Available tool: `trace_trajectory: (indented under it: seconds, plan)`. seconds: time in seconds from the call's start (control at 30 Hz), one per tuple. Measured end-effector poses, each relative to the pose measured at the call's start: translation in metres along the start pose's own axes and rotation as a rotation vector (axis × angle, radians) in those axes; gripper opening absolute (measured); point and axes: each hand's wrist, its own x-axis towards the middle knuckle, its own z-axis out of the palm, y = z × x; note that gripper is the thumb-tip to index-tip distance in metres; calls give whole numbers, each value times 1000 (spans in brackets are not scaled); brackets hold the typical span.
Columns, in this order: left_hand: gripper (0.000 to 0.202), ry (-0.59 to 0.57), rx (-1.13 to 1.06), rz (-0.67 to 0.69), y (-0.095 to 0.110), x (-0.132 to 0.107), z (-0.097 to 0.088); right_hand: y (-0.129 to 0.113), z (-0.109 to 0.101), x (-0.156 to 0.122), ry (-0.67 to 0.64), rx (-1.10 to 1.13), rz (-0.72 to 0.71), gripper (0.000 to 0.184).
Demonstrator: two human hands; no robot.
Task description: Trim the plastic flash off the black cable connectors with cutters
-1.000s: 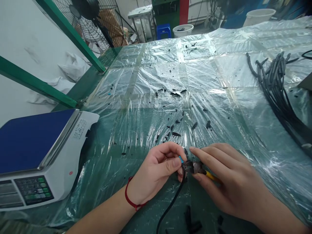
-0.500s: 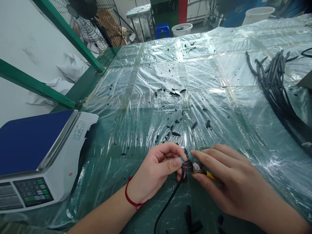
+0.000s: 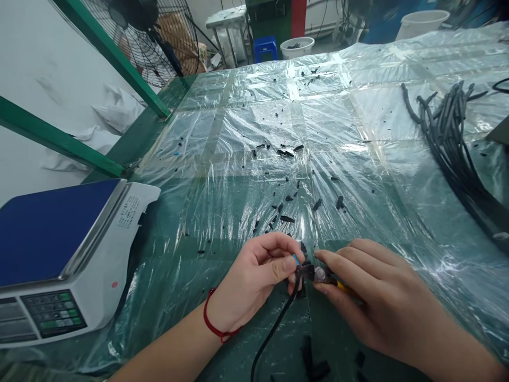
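My left hand [image 3: 260, 276], with a red cord bracelet at its wrist, pinches the end of a black cable [image 3: 274, 331]. A small blue piece [image 3: 296, 259] shows at its fingertips. In my right hand [image 3: 371, 289] is a pair of cutting pliers [image 3: 320, 274] with yellow handles, mostly hidden under the fingers. The pliers' dark jaws meet the cable end right beside my left fingertips. Whether the jaws are closed through the cable I cannot tell. Black scraps [image 3: 287, 218] lie scattered beyond my hands, and larger black pieces [image 3: 316, 366] lie below them.
Clear plastic sheeting [image 3: 254, 127] covers the green table. A scale [image 3: 131, 212] with a blue pan stands at the left. To the right lies a bundle of dark cables [image 3: 453, 138]. Behind the table are a white bucket [image 3: 297, 49], a blue stool [image 3: 265, 49] and a fan [image 3: 155, 32].
My right hand and the pliers have shifted and turned very slightly at the cable end. The left hand stays almost where it was, still pinching the cable.
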Motion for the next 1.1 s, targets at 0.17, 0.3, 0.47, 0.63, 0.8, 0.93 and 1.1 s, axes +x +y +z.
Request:
trace_trajectory:
  seconds: [0.17, 0.3, 0.47, 0.63, 0.8, 0.93, 1.1]
  plan:
    - [9, -18, -33, -36, 4, 0, 0, 1, -1, 3, -18, 22, -7, 28]
    - [10, -23, -30, -52, 6, 0, 0, 3, -5, 5, -25, -7, -31, 38]
    - [12, -11, -27, -57, 6, 0, 0, 3, -6, 4, -16, -29, -29, 39]
    - [13, 7, -15, -46, 6, -1, 1, 3, -4, 3, 17, -78, -37, 41]
    - [8, -17, 20, -15, 6, -1, -2, 1, -4, 2, 1, -75, -26, 41]
    - [8, -26, 27, -10, 7, 0, -3, 0, -3, 2, 8, -61, -20, 39]
    - [10, 4, 39, -10, 7, 0, -1, -1, -2, 1, -3, -44, -7, 37]
